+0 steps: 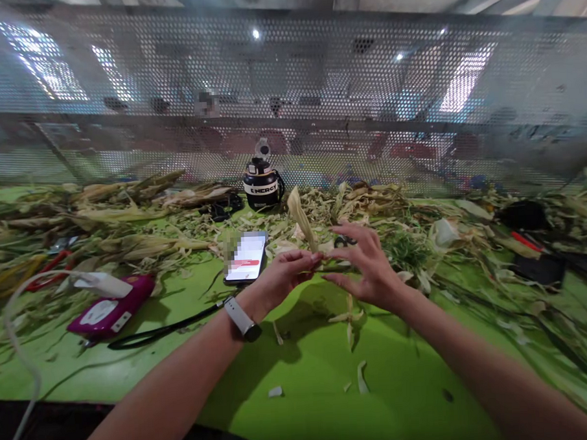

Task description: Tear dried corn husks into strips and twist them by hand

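Observation:
Between thumb and fingers, my left hand pinches the base of a pale yellow-green corn husk, which stands upright above the fingertips. My right hand is just to the right, fingers spread and curved toward the husk; I see nothing held in it. Behind the hands lie many dry husk strips in a loose heap. A few small husk scraps are on the green table beneath my right hand. A grey-strapped watch is on my left wrist.
Left of my hands are a lit phone with a black strap, and a magenta power block with a white plug and cable. A black ENERGY bottle stands before a perforated metal screen. Green shreds and black items lie right.

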`<state>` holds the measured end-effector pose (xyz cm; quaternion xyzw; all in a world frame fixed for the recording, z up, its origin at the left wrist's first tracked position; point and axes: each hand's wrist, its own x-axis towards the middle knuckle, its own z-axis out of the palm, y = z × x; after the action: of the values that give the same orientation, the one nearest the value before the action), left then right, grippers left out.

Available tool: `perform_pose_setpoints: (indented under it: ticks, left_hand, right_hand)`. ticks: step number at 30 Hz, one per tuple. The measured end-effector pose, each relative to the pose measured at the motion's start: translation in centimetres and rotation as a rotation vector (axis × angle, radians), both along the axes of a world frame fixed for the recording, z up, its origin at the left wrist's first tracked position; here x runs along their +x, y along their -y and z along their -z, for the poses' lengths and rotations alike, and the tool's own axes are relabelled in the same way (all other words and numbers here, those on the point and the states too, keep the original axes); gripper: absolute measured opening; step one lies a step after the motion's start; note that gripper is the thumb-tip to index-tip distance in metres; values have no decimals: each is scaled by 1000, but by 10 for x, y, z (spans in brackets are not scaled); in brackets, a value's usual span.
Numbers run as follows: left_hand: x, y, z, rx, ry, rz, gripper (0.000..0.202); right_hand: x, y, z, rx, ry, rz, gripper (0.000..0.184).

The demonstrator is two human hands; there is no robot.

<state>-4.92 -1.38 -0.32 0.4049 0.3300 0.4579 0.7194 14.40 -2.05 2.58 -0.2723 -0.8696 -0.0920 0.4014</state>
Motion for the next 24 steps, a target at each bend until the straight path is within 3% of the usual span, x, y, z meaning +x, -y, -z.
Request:
perform_pose_setpoints:
  ticks: [3,11,17,24]
  left_hand:
    - [2,1,1,27,33,9,21]
    - [9,5,1,129,-64,-48,30]
    - [12,5,0,92,16,-61,26]
    - [14,9,-4,82,55,-59,22]
  right_hand:
    - [-3,0,7,-76,28,-53,17]
    - [-11,0,11,-158,-163,-92,3]
    - [-15,3,10,-389,-285,-39,7]
    - [-17,3,13,-706,-479,-97,11]
